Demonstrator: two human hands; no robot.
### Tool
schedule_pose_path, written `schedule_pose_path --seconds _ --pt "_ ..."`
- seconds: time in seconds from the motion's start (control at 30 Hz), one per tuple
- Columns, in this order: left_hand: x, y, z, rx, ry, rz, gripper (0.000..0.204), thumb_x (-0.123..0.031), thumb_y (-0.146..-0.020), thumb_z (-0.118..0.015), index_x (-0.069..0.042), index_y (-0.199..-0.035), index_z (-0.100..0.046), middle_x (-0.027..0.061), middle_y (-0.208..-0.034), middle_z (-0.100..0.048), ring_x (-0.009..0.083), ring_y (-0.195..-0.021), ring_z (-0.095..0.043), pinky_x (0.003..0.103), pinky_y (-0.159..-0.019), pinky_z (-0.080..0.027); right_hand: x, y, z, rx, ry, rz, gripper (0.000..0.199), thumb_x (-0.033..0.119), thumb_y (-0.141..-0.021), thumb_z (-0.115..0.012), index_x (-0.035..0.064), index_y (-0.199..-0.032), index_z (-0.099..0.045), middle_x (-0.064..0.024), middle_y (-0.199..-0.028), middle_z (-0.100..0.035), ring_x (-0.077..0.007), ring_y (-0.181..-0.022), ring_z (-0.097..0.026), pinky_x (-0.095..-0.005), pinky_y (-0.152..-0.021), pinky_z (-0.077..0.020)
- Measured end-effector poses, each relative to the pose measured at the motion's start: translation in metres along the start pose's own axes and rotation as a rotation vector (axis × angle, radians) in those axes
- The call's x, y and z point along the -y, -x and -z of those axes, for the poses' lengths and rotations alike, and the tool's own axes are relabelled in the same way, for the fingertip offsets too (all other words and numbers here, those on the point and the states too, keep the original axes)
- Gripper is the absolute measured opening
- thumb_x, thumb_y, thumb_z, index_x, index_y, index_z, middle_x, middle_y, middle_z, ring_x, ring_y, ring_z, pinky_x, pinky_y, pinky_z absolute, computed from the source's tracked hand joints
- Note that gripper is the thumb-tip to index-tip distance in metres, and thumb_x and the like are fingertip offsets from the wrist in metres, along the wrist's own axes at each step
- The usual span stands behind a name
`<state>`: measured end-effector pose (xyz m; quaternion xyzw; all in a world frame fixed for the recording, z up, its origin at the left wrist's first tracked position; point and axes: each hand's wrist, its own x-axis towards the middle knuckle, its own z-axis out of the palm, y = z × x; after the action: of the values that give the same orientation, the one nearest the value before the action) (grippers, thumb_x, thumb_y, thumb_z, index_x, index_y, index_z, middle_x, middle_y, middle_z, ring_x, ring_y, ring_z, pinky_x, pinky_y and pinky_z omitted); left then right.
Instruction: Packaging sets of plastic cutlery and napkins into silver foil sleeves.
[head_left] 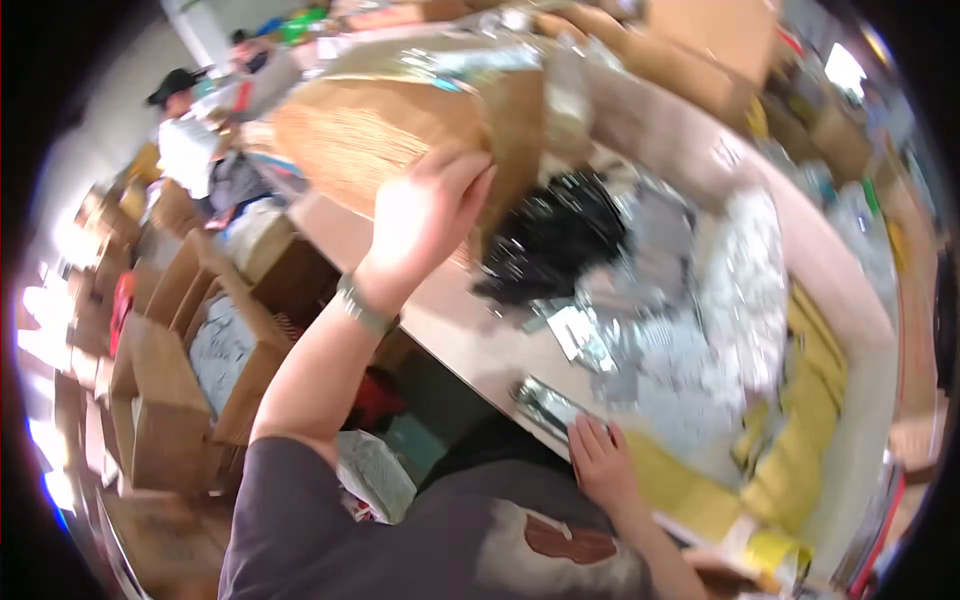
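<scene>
My left hand [428,215], a band on its wrist, is raised over the table with its fingers curled on the edge of a brown cardboard box [365,135]. Blur hides the exact grip. Clear plastic wrapping shows at the box's top. My right hand [602,465] lies low at the table's front edge, fingers stretched out and flat, touching the end of a small shiny packet [545,405]. Beyond it, grey plastic packages [665,385] are piled on the table. A black plastic bag [560,235] lies just right of the brown box.
A raised pale rim [840,270] curves round the table's far and right side. Yellow padded mailers [800,430] and a white plastic-wrapped bundle [745,290] lie inside it. Open cartons [170,420] stand on the left. Another person [190,150] is at the far left.
</scene>
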<state>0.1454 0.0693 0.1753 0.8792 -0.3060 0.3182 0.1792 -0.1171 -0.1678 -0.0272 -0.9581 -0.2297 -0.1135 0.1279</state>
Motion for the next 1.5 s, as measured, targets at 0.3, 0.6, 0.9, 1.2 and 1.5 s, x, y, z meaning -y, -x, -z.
schedule_pose_path --seconds 0.3,0.6,0.9,1.2,1.5 --pt "0.039 -0.074 -0.014 0.230 -0.328 0.287 0.016 -0.010 -0.087 -0.060 -0.005 -0.082 -0.073 0.0174 -0.082 -0.072 0.0324 -0.082 -0.072 0.041 -0.072 -0.059 -0.004 0.010 0.018 -0.003 0.013 -0.017 0.039 0.017 -0.085 -0.068 0.0098 -0.123 -0.064 -0.0226 -0.135 -0.054 -0.0380 -0.127 -0.052 -0.0608 -0.105 -0.0376" --pt "0.053 0.064 0.030 -0.172 0.634 0.754 0.024 -0.010 -0.099 -0.053 0.001 -0.115 -0.067 0.0081 -0.093 -0.069 0.0157 -0.087 -0.066 0.028 -0.076 -0.052 -0.013 0.035 0.037 0.051 -0.319 -0.275 0.053 0.008 -0.077 -0.076 0.0203 -0.128 -0.065 -0.0306 -0.148 -0.040 -0.0522 -0.136 -0.039 -0.0532 -0.112 -0.0367" --pt "0.003 0.165 -0.069 0.960 0.764 0.488 0.008 -0.001 -0.094 -0.061 0.001 -0.098 -0.068 0.0002 -0.089 -0.065 0.0077 -0.084 -0.057 0.024 -0.076 -0.047 -0.023 0.031 0.046 0.053 -0.259 -0.271 0.036 0.013 -0.085 -0.073 0.0179 -0.121 -0.070 -0.0275 -0.147 -0.042 -0.0463 -0.133 -0.043 -0.0500 -0.110 -0.0386" --pt "-0.114 0.181 -0.106 0.499 0.379 0.322 0.039 -0.015 -0.080 -0.080 0.002 -0.110 -0.061 0.0155 -0.098 -0.061 0.0282 -0.085 -0.063 0.036 -0.076 -0.053 -0.012 0.020 0.038 -0.053 -0.372 -0.334 0.045 0.016 -0.080 -0.078 0.0026 -0.119 -0.060 -0.0244 -0.139 -0.050 -0.0448 -0.129 -0.047 -0.0506 -0.107 -0.0408" --pt "-0.170 0.165 -0.072 0.853 1.035 0.345 0.057 -0.022 -0.081 -0.078 0.000 -0.128 -0.053 0.0180 -0.114 -0.059 0.0331 -0.104 -0.060 0.042 -0.088 -0.050 -0.021 0.016 0.048 -0.028 -0.182 -0.326 0.049 0.015 -0.067 -0.082 0.0016 -0.108 -0.058 -0.0245 -0.130 -0.053 -0.0426 -0.123 -0.049 -0.0476 -0.103 -0.0428"
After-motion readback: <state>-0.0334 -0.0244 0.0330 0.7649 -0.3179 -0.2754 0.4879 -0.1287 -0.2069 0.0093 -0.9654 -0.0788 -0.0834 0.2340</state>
